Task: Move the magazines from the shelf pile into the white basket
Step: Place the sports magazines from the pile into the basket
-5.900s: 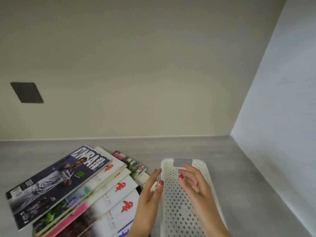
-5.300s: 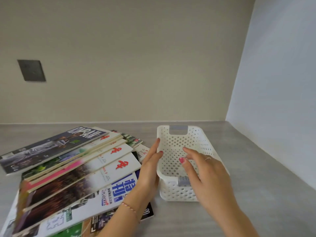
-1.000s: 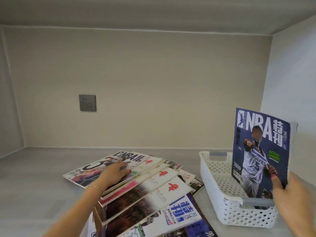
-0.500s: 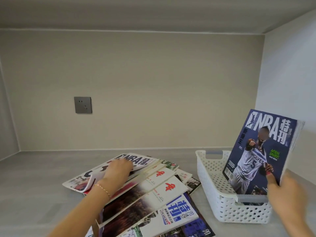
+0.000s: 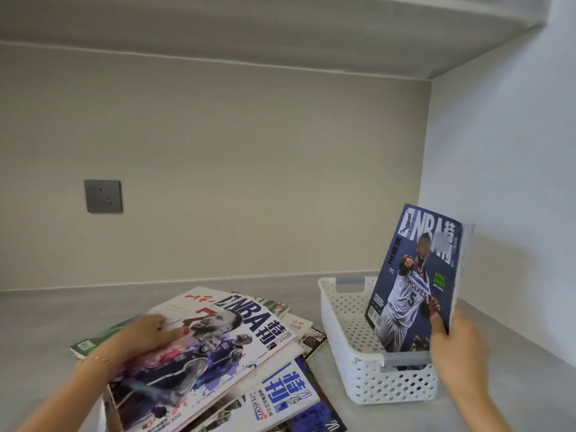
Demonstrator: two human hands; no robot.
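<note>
Right hand fingers grip blue magazine upright in white basket; could topple. Left hand fingers clasp top magazine; splayed shelf pile may slide.

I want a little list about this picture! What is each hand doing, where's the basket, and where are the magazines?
left hand: grips the top magazine with the white NBA cover, lifted off the pile
right hand: holds the dark blue NBA magazine upright, bottom edge inside the basket
white perforated plastic basket: on the grey shelf, right of the pile
fanned pile of magazines: lies flat, left of the basket
grey wall socket: on the back wall
</note>
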